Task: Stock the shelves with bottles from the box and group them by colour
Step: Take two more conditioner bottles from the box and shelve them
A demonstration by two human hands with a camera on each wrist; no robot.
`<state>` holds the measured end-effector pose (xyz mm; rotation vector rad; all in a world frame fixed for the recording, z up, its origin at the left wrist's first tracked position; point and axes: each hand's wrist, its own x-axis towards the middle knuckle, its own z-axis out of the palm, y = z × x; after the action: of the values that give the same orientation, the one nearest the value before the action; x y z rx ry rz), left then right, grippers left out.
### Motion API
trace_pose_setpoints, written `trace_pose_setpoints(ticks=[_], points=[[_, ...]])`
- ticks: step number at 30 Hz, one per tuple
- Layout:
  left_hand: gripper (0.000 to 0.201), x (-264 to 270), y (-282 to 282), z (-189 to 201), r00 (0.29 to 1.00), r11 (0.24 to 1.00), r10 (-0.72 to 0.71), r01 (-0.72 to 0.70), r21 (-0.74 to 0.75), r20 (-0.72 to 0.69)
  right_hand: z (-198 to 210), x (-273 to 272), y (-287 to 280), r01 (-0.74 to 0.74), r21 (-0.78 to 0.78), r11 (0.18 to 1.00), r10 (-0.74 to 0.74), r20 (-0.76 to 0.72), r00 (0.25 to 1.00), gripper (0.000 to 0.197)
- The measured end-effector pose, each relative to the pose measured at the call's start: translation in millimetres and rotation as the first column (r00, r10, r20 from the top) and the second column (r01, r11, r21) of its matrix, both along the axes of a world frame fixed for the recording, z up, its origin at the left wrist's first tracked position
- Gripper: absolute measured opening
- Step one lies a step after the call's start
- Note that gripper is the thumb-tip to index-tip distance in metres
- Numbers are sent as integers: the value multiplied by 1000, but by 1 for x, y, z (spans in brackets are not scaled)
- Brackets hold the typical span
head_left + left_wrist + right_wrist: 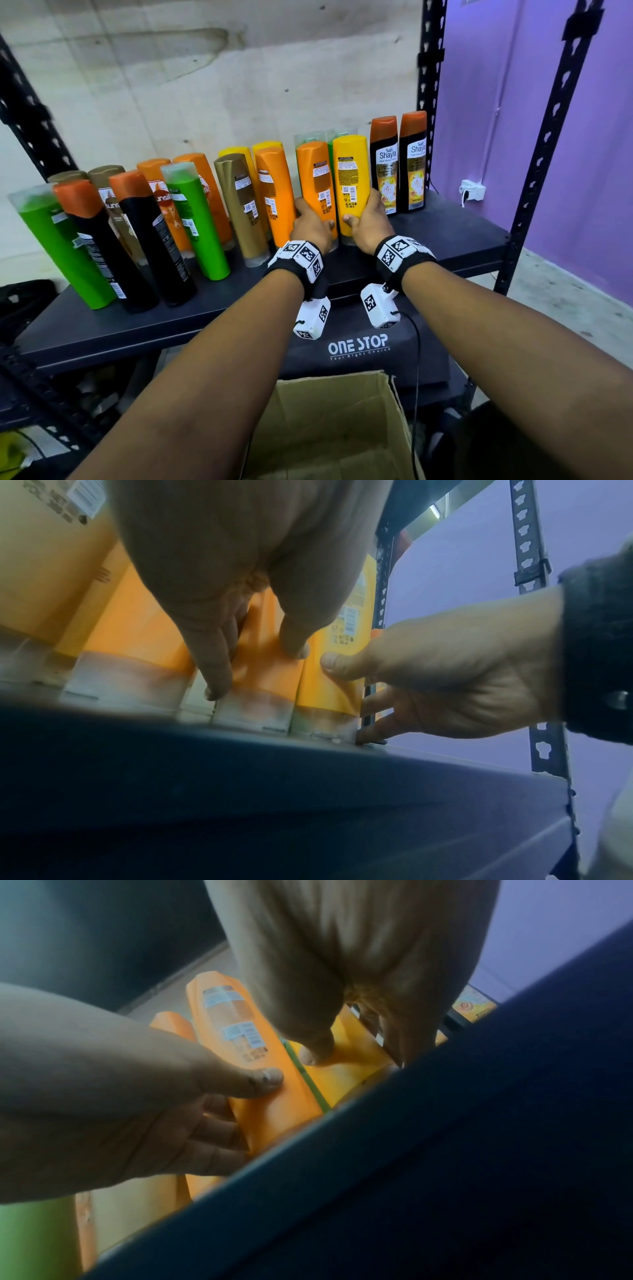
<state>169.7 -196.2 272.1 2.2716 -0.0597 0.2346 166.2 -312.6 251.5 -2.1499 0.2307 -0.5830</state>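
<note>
Two bottles stand cap-down side by side on the dark shelf [452, 240]. My left hand [315, 219] grips the orange bottle [315, 178] low down, thumb on its front and fingers round its left side. My right hand [363, 212] grips the yellow bottle [351, 171] the same way from the right. In the left wrist view the orange bottle [263, 653] and the yellow bottle [329, 688] touch the shelf. The right wrist view shows the yellow bottle [346, 1069] under my thumb. The open cardboard box [325, 428] sits below my forearms.
Green, black, gold, orange and yellow bottles [191, 219] fill the shelf to the left. Two black orange-capped bottles [399, 164] stand at the far right, green ones [310, 137] behind. Black rack uprights [428, 68] frame the shelf. A dark "ONE STOP" case [359, 346] lies beneath.
</note>
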Motion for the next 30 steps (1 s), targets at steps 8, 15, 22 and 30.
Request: trace_pose_setpoints(ticks=[8, 15, 22, 30], points=[[63, 6, -5, 0, 1000, 1000, 24, -25, -12, -17, -5, 3, 1, 20, -24, 1000, -20, 11, 1000, 67], [61, 6, -6, -6, 998, 999, 36, -36, -7, 41, -15, 0, 4, 67, -34, 997, -65, 70, 995, 67], [67, -1, 1, -5, 1000, 999, -1, 1, 49, 0, -18, -6, 1, 26, -11, 1000, -26, 39, 999, 66], [56, -18, 21, -23, 991, 992, -123, 122, 30, 55, -16, -17, -4, 29, -2, 1000, -29, 48, 998, 65]])
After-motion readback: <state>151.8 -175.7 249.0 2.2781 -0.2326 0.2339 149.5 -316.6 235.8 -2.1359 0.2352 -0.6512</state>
